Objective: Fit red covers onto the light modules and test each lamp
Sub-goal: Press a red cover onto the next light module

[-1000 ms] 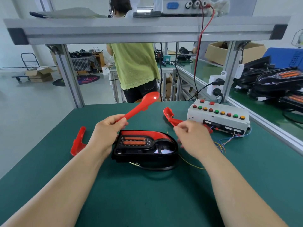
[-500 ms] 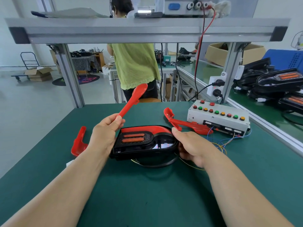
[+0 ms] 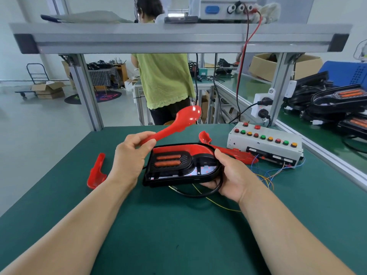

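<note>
A black light module [image 3: 179, 167] with two orange strips and a red inner edge is tilted up off the green mat [image 3: 178, 225]. My right hand [image 3: 231, 174] grips its rounded right end, a black cable looping below. My left hand [image 3: 132, 155] pinches the narrow end of a long red cover [image 3: 178, 124], which points up and to the right above the module's far left corner. A second red cover [image 3: 228, 150] lies behind the module. A third red cover [image 3: 97, 171] lies on the mat to the left.
A white test box [image 3: 264, 144] with coloured buttons and loose wires sits at the right rear. Black finished lamps [image 3: 337, 102] are piled beyond the right rail. An aluminium shelf frame [image 3: 178, 40] spans overhead. A person in a green top [image 3: 164, 80] stands behind the bench.
My right hand went from hovering behind the module to gripping its right end and lifting it off the mat. The red cover in my left hand swung up, then lowered back toward the module.
</note>
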{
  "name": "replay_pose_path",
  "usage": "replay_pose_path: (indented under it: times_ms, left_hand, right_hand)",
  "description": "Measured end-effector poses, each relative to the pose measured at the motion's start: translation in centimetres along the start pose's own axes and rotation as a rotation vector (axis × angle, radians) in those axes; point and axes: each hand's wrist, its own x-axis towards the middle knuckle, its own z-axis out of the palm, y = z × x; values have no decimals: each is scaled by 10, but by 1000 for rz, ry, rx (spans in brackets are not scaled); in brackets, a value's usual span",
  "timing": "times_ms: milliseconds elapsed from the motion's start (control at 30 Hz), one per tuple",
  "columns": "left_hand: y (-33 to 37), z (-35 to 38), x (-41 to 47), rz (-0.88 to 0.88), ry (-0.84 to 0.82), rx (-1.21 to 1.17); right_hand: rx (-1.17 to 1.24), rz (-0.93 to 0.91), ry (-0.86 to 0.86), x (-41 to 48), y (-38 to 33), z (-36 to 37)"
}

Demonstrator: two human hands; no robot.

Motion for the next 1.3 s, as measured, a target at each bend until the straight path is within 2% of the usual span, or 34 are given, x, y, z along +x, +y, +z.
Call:
replay_pose_path:
  times_ms: [267,767,1300]
  left_hand:
    - [14,-7,-9,81,-270,174]
    - [14,-15,-33,88,-341,284]
    - [6,-18,-31,96,-354,281]
  right_hand:
    - [82,-43,2,6,0,-3]
    - [129,-87,4,11,7,-4]
    - [133,-137,21,14,9,-8]
